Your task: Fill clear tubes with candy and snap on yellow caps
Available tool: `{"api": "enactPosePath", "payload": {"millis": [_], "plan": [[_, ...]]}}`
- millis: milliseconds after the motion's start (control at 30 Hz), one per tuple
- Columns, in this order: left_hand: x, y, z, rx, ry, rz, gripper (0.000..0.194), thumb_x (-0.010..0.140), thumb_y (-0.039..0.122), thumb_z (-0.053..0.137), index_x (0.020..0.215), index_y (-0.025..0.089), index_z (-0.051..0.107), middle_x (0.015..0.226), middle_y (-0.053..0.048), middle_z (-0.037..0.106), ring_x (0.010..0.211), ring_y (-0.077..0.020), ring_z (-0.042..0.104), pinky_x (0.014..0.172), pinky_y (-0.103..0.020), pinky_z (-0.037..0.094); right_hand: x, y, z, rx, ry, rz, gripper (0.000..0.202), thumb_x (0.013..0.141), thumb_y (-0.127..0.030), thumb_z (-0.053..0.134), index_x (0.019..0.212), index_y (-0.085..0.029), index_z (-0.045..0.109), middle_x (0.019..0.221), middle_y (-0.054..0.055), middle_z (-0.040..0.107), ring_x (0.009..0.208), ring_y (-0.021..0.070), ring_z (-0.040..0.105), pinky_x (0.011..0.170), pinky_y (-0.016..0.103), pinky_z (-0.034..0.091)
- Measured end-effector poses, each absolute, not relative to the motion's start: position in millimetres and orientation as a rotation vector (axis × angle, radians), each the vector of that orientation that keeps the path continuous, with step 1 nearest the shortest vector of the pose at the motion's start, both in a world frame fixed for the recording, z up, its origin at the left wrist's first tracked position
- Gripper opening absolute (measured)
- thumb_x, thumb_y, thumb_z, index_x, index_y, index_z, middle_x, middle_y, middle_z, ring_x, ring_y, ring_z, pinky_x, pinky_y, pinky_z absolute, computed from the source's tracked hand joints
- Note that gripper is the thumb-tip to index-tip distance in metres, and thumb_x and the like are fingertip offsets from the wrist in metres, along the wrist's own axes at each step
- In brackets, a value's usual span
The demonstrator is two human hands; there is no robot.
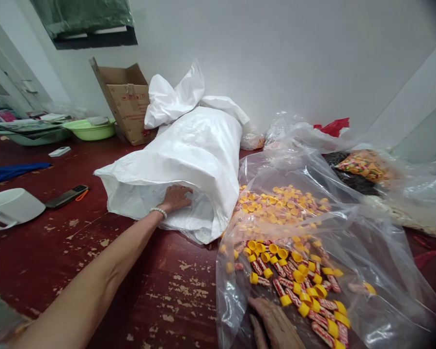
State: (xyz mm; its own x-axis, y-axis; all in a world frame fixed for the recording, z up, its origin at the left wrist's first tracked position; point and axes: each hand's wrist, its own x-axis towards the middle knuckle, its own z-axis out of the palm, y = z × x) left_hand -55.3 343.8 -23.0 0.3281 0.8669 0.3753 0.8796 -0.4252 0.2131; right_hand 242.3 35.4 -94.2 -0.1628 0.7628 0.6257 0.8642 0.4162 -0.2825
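Note:
A large white woven sack [203, 140] lies on its side with its mouth facing me. My left hand [177, 198], with a beaded bracelet at the wrist, reaches into the sack's mouth, fingers apart and nothing visible in them. On the right, a clear plastic bag [374, 247] lies spread over the floor, holding many small red-and-white pieces with yellow caps [298, 276]. My right hand [274, 322] is at the bag's near opening, just below the pieces. Its fingers point forward and it holds nothing that I can see.
Against the wall stands an open cardboard box [131, 109]. Left of it are a green basin [90, 130], a phone [66, 196] and a white mug [14, 208] on the worn red floor [178, 291]. More plastic bags [366, 165] lie at the back right.

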Motion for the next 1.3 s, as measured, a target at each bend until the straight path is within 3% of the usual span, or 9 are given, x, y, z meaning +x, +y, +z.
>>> {"api": "enactPosePath", "payload": {"millis": [133,300,533,700,933,1067,1200,1300], "plan": [[-54.8,308.1,-26.7,-2.596,-1.656,-0.507,0.038,0.067,0.026,0.065,0.104,0.022,0.068,0.121,-0.008,0.057,0.104,-0.0290,0.055,0.095,-0.044,0.038,243.5,33.2,-87.3,-1.345,-2.009,-0.148,0.025,0.087,-0.022,0.050,0.111,-0.021,0.059,0.099,0.005,0.071,0.090,0.0187,0.068,0.077,0.027,0.057],[-49.1,261.7,-29.7,-2.597,-1.671,-0.503,0.046,0.068,0.027,0.059,0.114,0.030,0.062,0.126,-0.003,0.056,0.107,-0.0267,0.052,0.092,-0.038,0.040,237.7,31.3,-81.7,-1.352,-1.961,-0.139,0.023,0.089,-0.021,0.046,0.108,-0.020,0.059,0.097,0.006,0.070,0.089,0.0187,0.068,0.077,0.029,0.058],[-34.1,196.9,-31.7,-2.642,-1.548,-0.640,0.043,0.067,0.027,0.059,0.110,0.027,0.062,0.119,-0.004,0.061,0.113,-0.0302,0.045,0.095,-0.045,0.033,229.7,30.2,-67.9,-1.366,-1.931,-0.134,0.021,0.090,-0.021,0.043,0.103,-0.020,0.060,0.094,0.006,0.070,0.086,0.0183,0.068,0.074,0.030,0.058],[-19.7,154.3,-31.2,-2.754,-1.465,-0.682,0.044,0.073,0.030,0.058,0.117,0.026,0.059,0.114,-0.006,0.064,0.104,-0.0288,0.050,0.092,-0.046,0.033,228.6,28.3,-67.3,-1.396,-1.926,-0.090,0.022,0.089,-0.022,0.044,0.103,-0.021,0.061,0.095,0.007,0.069,0.087,0.0190,0.067,0.075,0.032,0.058],[-17.9,127.8,-33.4,-2.833,-1.388,-0.806,0.061,0.079,0.046,0.057,0.135,0.026,0.043,0.137,-0.010,0.048,0.121,-0.0298,0.045,0.104,-0.050,0.027,228.7,26.9,-69.6,-1.440,-1.925,-0.022,0.022,0.089,-0.020,0.044,0.104,-0.020,0.060,0.099,0.007,0.068,0.091,0.0188,0.065,0.080,0.033,0.055],[-37.3,133.1,-27.8,-2.774,-1.516,-1.090,0.050,0.089,0.036,0.042,0.136,0.020,0.040,0.140,-0.011,0.045,0.128,-0.0238,0.041,0.108,-0.042,0.030,227.9,24.5,-67.4,-1.458,-1.919,0.027,0.021,0.089,-0.020,0.044,0.103,-0.019,0.060,0.099,0.007,0.068,0.093,0.0188,0.064,0.083,0.034,0.054],[-67.1,139.9,-16.3,-2.572,-1.814,-1.367,0.038,0.087,0.029,0.042,0.122,0.016,0.052,0.124,-0.009,0.057,0.114,-0.0212,0.053,0.101,-0.037,0.041,226.4,24.5,-66.8,-1.468,-1.910,0.066,0.021,0.089,-0.019,0.044,0.103,-0.019,0.060,0.100,0.008,0.068,0.093,0.0192,0.063,0.084,0.035,0.052],[-83.1,131.4,-11.2,-2.616,-1.820,-1.299,0.031,0.083,0.020,0.044,0.110,0.017,0.059,0.111,-0.007,0.063,0.103,-0.0200,0.058,0.096,-0.035,0.045,227.9,26.7,-67.9,-1.453,-1.911,0.086,0.021,0.088,-0.018,0.046,0.104,-0.018,0.060,0.100,0.007,0.068,0.093,0.0192,0.063,0.085,0.035,0.052]]}}
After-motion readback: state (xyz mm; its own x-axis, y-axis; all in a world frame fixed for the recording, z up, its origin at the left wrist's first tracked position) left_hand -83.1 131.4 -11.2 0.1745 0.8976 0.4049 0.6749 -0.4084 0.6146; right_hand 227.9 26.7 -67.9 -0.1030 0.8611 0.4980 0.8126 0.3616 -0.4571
